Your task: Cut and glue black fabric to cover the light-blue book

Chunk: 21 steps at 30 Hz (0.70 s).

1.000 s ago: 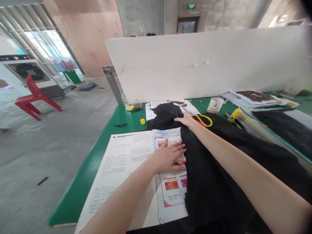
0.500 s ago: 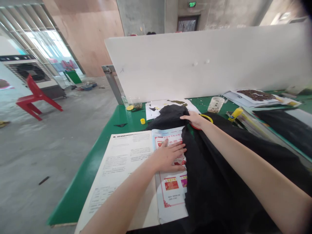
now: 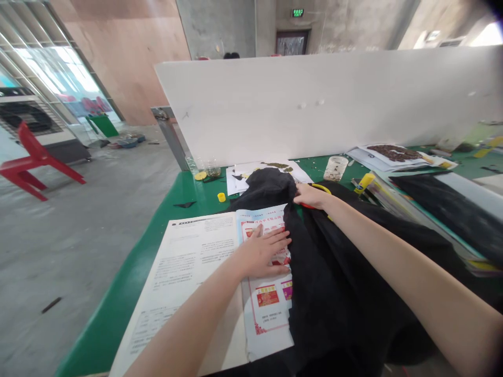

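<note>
My left hand (image 3: 262,254) lies flat with fingers spread on the colour-printed right page of an open booklet (image 3: 192,262). A large black cloth (image 3: 346,272) covers the table to the right of the booklet and overlaps its edge. My right hand (image 3: 312,195) reaches across the cloth to its far end, fingers curled over the yellow-handled scissors (image 3: 325,187). Only a loop of the yellow handle and a bit of red show from under the hand.
The green table (image 3: 165,209) ends at a white partition board (image 3: 314,104). Along it stand a plastic cup (image 3: 335,168), a yellow glue stick (image 3: 364,182), a small yellow cap (image 3: 221,197) and papers with brown bits (image 3: 393,153). A red chair (image 3: 27,157) stands on the floor at left.
My right hand slid from the cloth's far edge right onto the scissors and closed over their handles. The left hand stayed flat on the booklet. The view shifted slightly.
</note>
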### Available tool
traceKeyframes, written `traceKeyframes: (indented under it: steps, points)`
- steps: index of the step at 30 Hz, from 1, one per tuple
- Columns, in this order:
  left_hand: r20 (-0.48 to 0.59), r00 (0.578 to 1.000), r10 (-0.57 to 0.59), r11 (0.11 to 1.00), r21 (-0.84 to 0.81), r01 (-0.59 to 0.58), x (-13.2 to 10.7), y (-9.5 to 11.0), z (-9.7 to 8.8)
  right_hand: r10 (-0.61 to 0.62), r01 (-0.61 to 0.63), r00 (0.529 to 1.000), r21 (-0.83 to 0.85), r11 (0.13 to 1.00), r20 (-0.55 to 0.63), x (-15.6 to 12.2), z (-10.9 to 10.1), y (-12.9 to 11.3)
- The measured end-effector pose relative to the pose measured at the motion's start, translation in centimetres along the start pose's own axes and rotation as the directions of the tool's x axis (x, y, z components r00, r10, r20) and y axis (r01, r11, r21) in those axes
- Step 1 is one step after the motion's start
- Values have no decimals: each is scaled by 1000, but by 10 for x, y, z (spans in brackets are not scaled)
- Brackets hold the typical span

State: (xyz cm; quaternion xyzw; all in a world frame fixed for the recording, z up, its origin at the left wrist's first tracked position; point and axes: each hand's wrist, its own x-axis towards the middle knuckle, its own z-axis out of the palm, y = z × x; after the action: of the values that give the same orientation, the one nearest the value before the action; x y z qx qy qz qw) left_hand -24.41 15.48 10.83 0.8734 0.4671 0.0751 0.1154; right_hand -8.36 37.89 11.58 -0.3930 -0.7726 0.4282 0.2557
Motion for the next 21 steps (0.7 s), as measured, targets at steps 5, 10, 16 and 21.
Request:
traceKeyframes:
  steps: [5, 10, 16, 21]
  points:
    - [1, 1000, 1, 1000, 0, -1, 0, 0, 0, -28, 38, 997, -130, 991, 76, 5, 6, 4]
    - [1, 1000, 0, 1000, 16, 0, 0, 0, 0, -99, 115, 992, -234, 966, 78, 15, 16, 10]
    - [0, 1000, -3, 1000, 19, 3, 0, 0, 1, -212, 248, 966, -316, 916, 146, 24, 17, 12]
    - [3, 1000, -9, 1000, 23, 9, 0, 0, 0, -268, 350, 928, -357, 866, 259, 27, 11, 13]
